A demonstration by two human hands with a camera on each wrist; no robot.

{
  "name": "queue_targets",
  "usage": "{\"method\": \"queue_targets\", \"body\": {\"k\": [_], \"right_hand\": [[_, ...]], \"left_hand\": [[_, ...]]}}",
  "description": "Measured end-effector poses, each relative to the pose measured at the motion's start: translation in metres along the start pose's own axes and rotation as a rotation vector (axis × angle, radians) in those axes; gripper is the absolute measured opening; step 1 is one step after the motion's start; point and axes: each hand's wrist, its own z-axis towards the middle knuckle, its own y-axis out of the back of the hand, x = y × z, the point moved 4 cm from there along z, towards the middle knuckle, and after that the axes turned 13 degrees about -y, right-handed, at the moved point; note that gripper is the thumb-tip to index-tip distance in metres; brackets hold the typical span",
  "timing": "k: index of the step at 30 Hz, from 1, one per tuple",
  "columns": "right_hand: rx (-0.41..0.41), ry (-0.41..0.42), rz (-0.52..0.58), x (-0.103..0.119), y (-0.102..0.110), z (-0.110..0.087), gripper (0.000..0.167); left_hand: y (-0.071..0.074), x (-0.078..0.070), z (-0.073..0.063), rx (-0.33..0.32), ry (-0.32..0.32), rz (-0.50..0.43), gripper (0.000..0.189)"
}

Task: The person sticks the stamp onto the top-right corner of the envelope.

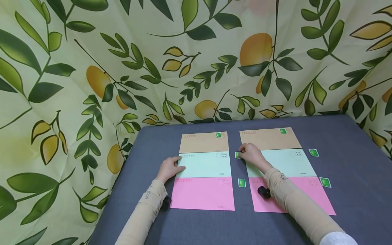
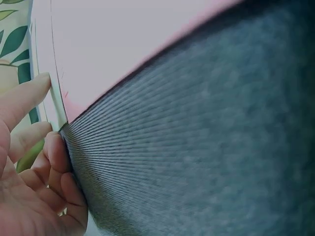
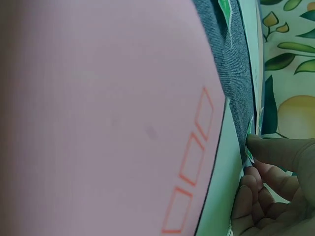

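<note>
My left hand (image 1: pixel 168 169) rests at the left edge of the left mint-green envelope (image 1: pixel 202 166), thumb and forefinger extended onto it. In the left wrist view, the other fingers of that hand are curled beside the cloth. My right hand (image 1: pixel 252 156) reaches over the right mint-green envelope (image 1: pixel 284 163). Between its thumb and finger it pinches a small green stamp (image 1: pixel 237 155), partly covered by the fingertips, in the gap between the two envelope columns. The right wrist view also shows this stamp (image 3: pixel 249 155) at the fingertips, close to the cloth.
Brown envelopes (image 1: pixel 196 144) lie at the back, each bearing a green stamp (image 1: pixel 218 135). Pink envelopes (image 1: pixel 202 195) lie in front. Loose stamps sit on the dark cloth (image 1: pixel 352 153): one stamp (image 1: pixel 242 183) between the columns, two on the right. A leaf-patterned curtain (image 1: pixel 183 85) hangs behind.
</note>
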Motion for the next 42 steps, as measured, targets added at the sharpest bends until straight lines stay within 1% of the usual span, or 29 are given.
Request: {"method": "queue_targets", "body": {"k": [6,13,16,20,25,33,38,42], "right_hand": [[0.009,-0.006,0.018,-0.002,-0.001,0.002,0.014],[0.012,-0.015,0.038,-0.002,0.0,0.001,0.01],[0.017,-0.023,0.05,-0.001,0.001,0.0,0.008],[0.026,-0.037,0.078,-0.002,0.002,0.0,0.008],[0.03,-0.027,0.117,-0.001,0.006,0.0,0.009],[0.033,-0.017,0.182,0.011,0.01,-0.001,0.013],[0.049,-0.021,0.201,0.022,0.007,-0.001,0.014],[0.075,-0.028,0.216,0.03,0.0,0.001,0.014]], "left_hand": [[0.0,0.0,0.002,0.011,-0.009,0.017,0.052],[0.001,0.0,0.003,0.021,0.019,0.009,0.051],[0.001,0.0,0.003,0.021,0.019,0.012,0.051],[0.001,0.0,0.004,0.023,0.015,0.019,0.051],[0.002,0.0,0.005,0.033,0.023,0.014,0.051],[0.003,0.0,0.004,0.039,0.018,0.02,0.051],[0.001,0.001,0.005,0.039,0.011,0.02,0.051],[0.0,0.001,0.004,0.04,0.006,0.028,0.051]]}}
